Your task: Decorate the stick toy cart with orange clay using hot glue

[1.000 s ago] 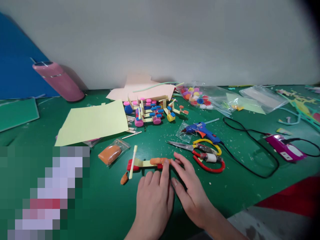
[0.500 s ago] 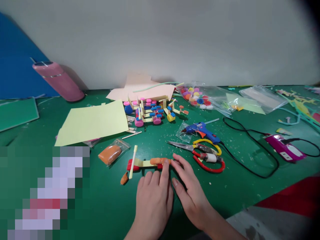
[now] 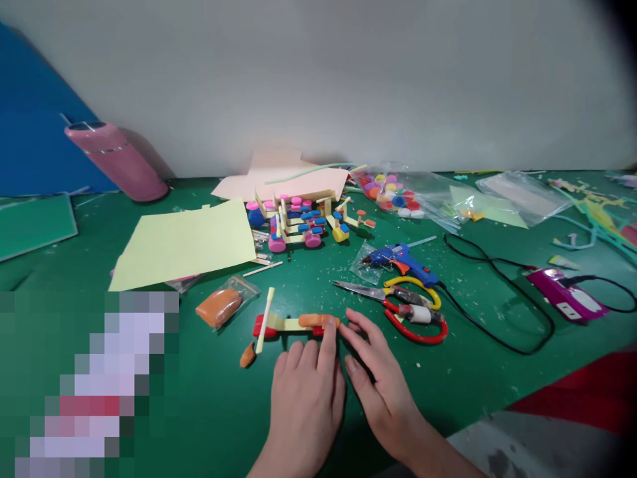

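Observation:
A small toy car lies in front of me, with a pale yellow strip body (image 3: 288,324) and red wheels (image 3: 265,326). A pale yellow stick (image 3: 265,320) leans across its left end. A roll of orange modelling clay (image 3: 311,320) lies along its right part. My left hand (image 3: 306,405) presses the clay with its stretched index fingertip; its other fingers rest below the car. With thumb and fingers apart, my right hand (image 3: 375,382) touches the clay's right end with a fingertip. A loose clay bit (image 3: 247,355) and a bagged orange clay block (image 3: 219,307) lie to the left.
Scissors (image 3: 398,302) and a blue glue gun (image 3: 398,259) lie right of the car, the gun's cord running to a purple power socket (image 3: 567,295). Behind stand several small toy cars (image 3: 298,226), yellow paper (image 3: 186,242), a bag of coloured caps (image 3: 393,192) and a pink bottle (image 3: 117,159).
My right hand has shifted very slightly to the right, its thumb a little lower. My left index finger stays on the clay, and the car has not visibly moved.

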Tool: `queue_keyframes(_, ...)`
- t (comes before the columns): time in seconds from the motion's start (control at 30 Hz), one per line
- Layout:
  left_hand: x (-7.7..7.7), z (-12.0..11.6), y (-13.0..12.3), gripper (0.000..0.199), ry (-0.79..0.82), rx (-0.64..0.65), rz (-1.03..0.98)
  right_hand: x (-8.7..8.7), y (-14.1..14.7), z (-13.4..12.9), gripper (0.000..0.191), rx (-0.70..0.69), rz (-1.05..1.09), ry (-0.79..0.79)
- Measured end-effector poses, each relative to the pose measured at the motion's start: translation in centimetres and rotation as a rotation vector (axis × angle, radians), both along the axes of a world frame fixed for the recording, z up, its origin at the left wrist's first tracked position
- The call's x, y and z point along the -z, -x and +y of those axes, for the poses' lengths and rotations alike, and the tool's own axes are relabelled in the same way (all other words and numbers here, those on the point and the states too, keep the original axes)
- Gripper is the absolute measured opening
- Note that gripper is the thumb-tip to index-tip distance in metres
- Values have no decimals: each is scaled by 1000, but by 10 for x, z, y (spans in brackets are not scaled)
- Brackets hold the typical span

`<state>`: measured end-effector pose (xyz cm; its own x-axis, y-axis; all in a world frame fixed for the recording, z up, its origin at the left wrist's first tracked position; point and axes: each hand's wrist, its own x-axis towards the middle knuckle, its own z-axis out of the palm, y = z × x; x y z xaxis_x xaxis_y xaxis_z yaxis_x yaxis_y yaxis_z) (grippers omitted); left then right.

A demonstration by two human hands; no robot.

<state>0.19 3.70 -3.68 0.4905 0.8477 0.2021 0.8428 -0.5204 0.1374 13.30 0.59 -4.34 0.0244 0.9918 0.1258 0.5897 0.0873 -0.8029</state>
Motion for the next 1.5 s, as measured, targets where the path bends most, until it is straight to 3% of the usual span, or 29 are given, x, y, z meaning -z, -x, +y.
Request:
queue_keyframes(0.1, 0, 0, 0, 49, -6, -4, 6, 0, -2, 3, 38, 44, 41, -5)
queue_keyframes(0.23, 0, -1, 0, 48, -21, 0, -9, -4, -3, 7, 39, -10, 38, 26)
queue_keyframes(0.57, 0, 1, 0, 48, -15, -14, -8, -8, -10, 18, 41, 28, -12, -60)
queue_keyframes(0.77, -2, -1, 1, 52, -20, 2, -29, -14, -16, 35, 34, -75, -109, -158)
queue_keyframes(1.1, -11, 2, -5, 50, 51, -1, 36, -10, -16, 43, 36, -115, -107, -97)
queue_keyframes(1.5, -10, 2, -7, 49, 59, 19, 25, -10, -18, 50, 26, -141, -91, -53)
